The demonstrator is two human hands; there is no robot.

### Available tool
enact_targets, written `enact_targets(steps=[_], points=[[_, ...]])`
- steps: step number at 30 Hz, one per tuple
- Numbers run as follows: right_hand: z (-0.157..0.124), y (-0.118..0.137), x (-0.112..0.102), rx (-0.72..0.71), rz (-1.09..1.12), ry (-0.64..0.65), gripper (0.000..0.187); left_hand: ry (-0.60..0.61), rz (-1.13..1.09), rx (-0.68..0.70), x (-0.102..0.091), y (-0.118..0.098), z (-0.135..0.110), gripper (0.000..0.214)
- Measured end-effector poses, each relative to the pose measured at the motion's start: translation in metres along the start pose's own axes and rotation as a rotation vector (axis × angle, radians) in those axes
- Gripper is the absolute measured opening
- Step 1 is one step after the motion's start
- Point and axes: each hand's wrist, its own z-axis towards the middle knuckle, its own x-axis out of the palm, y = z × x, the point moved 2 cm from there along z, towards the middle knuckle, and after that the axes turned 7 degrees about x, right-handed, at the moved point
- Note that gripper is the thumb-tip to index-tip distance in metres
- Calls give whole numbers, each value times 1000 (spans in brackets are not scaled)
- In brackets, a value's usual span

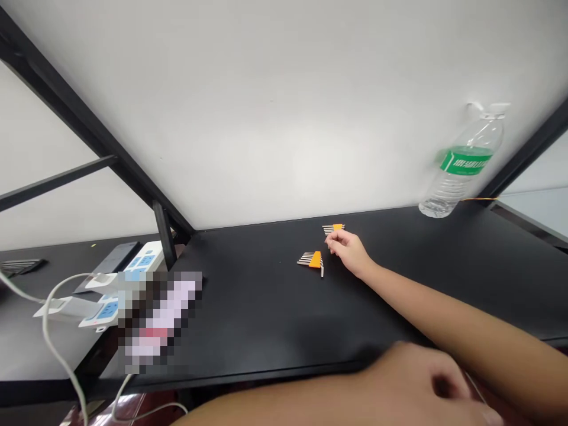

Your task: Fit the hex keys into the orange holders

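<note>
My right hand (pixel 350 251) reaches in from the right, thumb and fingertips pinched together. It is just in front of the farther hex key set (pixel 338 226), partly hiding it; what the pinch holds, if anything, is too small to tell. To its left, a second hex key set (pixel 315 259) lies on the black desktop, its silver keys fanned out through an orange holder. My left hand (pixel 417 378) crosses low in front, over the near edge of the desk. Its fingers look curled, but blur and the frame edge hide what they do.
A clear water bottle (pixel 464 163) with a green label leans at the back right by the white wall. On the left are a power strip (pixel 144 260) with plugs, white cables (pixel 47 331), a pixelated object (pixel 171 307) and a black metal frame (pixel 89 127).
</note>
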Motion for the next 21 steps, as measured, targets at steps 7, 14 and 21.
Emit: enact_targets(steps=[7, 14, 21], points=[[24, 2, -35, -326, -576, -273, 36, -485, 1494, 383, -175, -112, -18, 22], [40, -22, -45, -231, -882, -38, 44, -303, 1623, 185, -228, -96, -23, 42], [13, 2, -22, -284, -732, 32, 24, -448, 1613, 113, -248, -106, -29, 36]])
